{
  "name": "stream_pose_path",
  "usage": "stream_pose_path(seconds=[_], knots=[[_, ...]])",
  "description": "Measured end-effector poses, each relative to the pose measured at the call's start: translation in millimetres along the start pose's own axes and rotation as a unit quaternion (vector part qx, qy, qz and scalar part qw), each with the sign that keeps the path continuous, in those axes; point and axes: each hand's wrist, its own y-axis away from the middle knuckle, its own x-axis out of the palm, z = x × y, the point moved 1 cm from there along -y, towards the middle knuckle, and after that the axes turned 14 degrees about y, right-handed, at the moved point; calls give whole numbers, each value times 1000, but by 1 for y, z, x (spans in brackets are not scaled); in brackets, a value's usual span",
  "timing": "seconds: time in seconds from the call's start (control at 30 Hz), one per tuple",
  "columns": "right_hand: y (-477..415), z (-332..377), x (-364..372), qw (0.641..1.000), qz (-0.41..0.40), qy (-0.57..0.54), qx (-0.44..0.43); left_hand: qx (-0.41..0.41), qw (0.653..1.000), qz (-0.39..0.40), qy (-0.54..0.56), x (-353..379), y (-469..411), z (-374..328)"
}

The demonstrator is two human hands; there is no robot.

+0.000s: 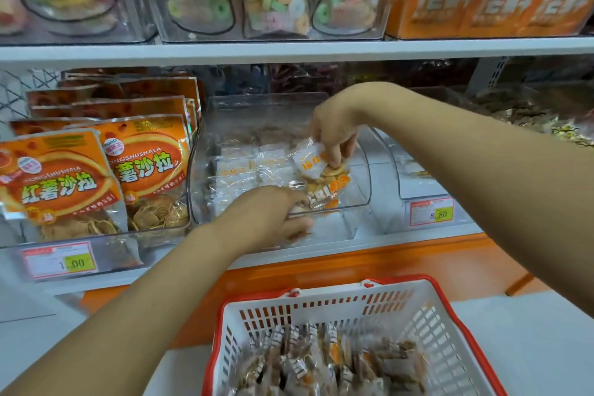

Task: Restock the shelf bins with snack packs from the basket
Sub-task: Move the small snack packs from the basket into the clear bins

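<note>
On the store shelf [401, 239] the clear bin [360, 170] sits partly filled — the right hand [334, 135] pinches a snack pack [308, 164] above its right side, the left hand [266, 215] grips another at its front edge — and many packs [321, 360] wait in the basket [321, 296].

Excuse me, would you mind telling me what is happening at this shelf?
A person is restocking. The right hand pinches a snack pack over the clear bin, which holds rows of packs. The left hand is at the bin's front edge; its grip is unclear. The basket below holds many more.
</note>
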Motion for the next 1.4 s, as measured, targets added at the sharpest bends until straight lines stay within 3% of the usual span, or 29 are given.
stream_pose_path(seconds=[0.13, 0.33, 0.43, 0.63, 0.77, 0.97, 1.13, 1.23, 1.3, 1.4], knots=[[-19, 11, 16, 996, 55, 61, 20, -7, 1000, -2, 5, 0, 1, 2], [-16, 16, 49, 972, -10, 229, 43, 9, 1000, -13, 14, 4, -1, 3], [-12, 18, 62, 963, -45, 259, 51, 12, 1000, -6, 9, 4, -2, 1], [-9, 22, 62, 973, -29, 221, 58, 28, 1000, -4, -12, 6, -4, 0], [-18, 29, 66, 964, -61, 240, 94, 35, 999, -4, -14, 7, -5, -2], [-10, 29, 55, 965, -39, 240, 98, 33, 999, -6, 34, 5, -3, 1], [12, 24, 36, 973, -162, 157, 51, 9, 998, 9, 61, 5, -3, 7], [7, 14, 51, 999, -6, -32, -14, 13, 999, 9, 42, 4, -4, 5], [4, 9, 64, 985, 104, -131, -40, 10, 999, 10, 42, 2, -4, 4], [-2, 7, 75, 954, 182, -229, -66, -7, 999, 14, 50, 0, -5, 4]])
